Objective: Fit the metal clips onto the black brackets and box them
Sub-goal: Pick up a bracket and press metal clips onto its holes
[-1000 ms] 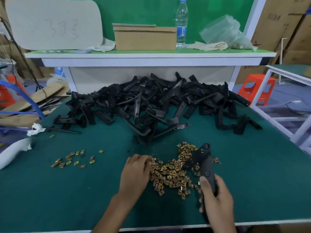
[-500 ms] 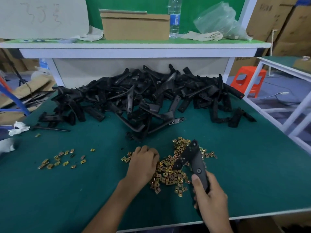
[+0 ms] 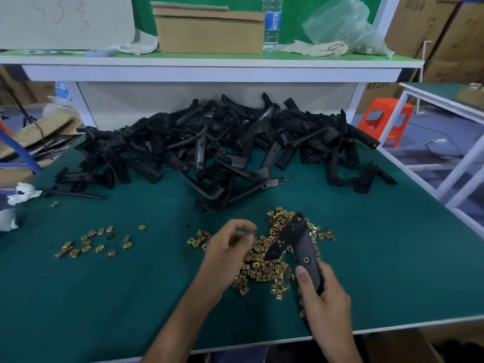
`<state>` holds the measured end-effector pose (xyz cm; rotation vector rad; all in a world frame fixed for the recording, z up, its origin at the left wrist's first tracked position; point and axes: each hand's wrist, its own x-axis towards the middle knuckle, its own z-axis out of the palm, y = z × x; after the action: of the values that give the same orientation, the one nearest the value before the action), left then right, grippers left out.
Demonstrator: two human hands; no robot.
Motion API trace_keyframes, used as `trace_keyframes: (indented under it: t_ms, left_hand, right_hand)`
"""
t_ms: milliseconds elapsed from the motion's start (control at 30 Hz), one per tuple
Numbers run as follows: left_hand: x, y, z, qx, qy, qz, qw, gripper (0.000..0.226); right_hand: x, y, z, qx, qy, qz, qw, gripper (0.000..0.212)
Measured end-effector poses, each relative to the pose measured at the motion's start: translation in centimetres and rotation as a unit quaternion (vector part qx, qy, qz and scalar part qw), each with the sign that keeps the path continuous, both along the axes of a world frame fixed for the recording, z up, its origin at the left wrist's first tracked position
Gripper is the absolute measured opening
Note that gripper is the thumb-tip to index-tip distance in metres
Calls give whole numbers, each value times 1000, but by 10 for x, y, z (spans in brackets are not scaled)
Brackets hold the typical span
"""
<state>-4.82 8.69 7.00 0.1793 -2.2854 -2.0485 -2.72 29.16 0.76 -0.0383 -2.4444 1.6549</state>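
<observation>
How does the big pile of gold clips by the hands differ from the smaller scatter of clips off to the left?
The large heap of gold metal clips is dense, clips overlapping; the small left-hand scatter of gold clips lies thin, mostly single pieces. The heap sits under the left hand and the black plastic bracket held by the right hand; nothing touches the scatter. Both rest on the green table mat.

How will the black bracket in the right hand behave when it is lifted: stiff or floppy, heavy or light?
The black bracket probably stays stiff: it juts up from the right hand without sagging. It seems light, since one hand holds it by its lower end alone. Its flat, angular shape looks unlikely to roll.
</observation>
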Motion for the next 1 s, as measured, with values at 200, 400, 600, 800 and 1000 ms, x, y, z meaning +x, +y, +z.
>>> trace_keyframes:
  t_ms: [200, 400, 600, 800, 1000]
  left_hand:
    - [8, 6, 3, 35, 1, -2, 999, 25]
    - [6, 15, 7, 86, -12, 8, 996, 27]
    - [3, 20, 8, 96, -23, 17, 995, 29]
    - [6, 18, 3, 10, 7, -18, 1000, 31]
    - [11, 21, 6, 29, 35, -45, 998, 40]
  right_hand:
    - [1, 2, -3, 7, 8, 15, 1000, 33]
    - [1, 2, -1, 10, 9, 23, 1000, 36]
    - [1, 1, 1, 10, 11, 22, 1000, 35]
    - [1, 2, -2, 0, 15, 28, 999, 35]
    - [0, 2, -1, -7, 22, 38, 999, 29]
